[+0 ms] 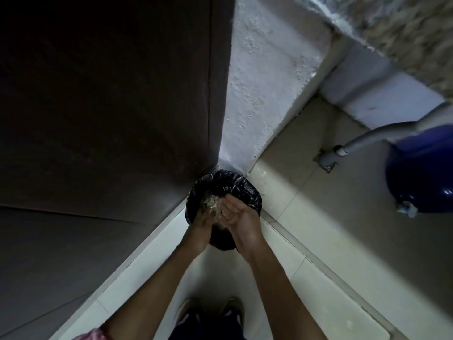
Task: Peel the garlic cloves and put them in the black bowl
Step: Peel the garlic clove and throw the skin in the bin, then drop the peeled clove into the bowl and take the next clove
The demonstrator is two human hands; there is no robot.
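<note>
The person stands over a black lined bin (247, 186) that sits on the tiled floor (306, 241), in the corner between a dark door (110, 94) and a rough white wall (264, 82). No peeled garlic cloves and no black bowl are visible here; the only garlic material I can see is a small heap of pale, dry skins (212, 204), which lies between the two hands, above the mouth of the bin. I think these skins are very light, thin and brittle. They probably stick to the fingers and fly away easily, so it is better to carry them in cupped palms from below and from the sides than to pinch them. The left hand (199, 228) and the right hand (241, 217) are close together, nearly touching, with the palms turned toward each other. The right palm faces up and inward and its fingers are rather straight; the left hand shows its back, and its fingers, as far as I can tell, are also extended along the heap. Neither hand grips anything tightly. Both forearms reach forward and down from the body, over the person's shoes (210, 312).
</note>
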